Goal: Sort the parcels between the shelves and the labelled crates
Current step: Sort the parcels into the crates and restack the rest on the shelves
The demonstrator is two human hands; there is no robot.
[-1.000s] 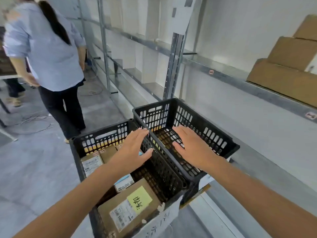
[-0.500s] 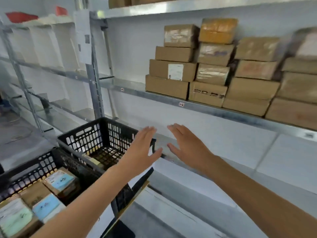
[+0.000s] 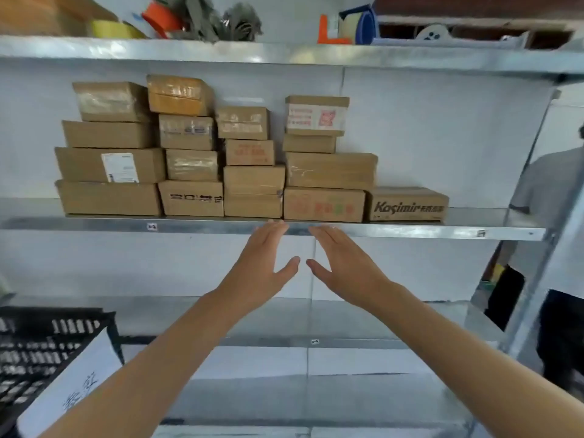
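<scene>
Our left hand (image 3: 263,263) and right hand (image 3: 343,266), flat-fingered and empty, reached side by side just below the shelf (image 3: 410,231). The stacked boxes (image 3: 253,180) sat directly above and beyond, equally near both.

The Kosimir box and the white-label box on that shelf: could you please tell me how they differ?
The Kosimir box stands directly on the shelf at the right end with nothing on it; the white-label box lies second from the bottom of the leftmost stack. The Kosimir box has dark printed lettering; the white-label box carries a stuck-on paper label. Both are brown cardboard.
</scene>
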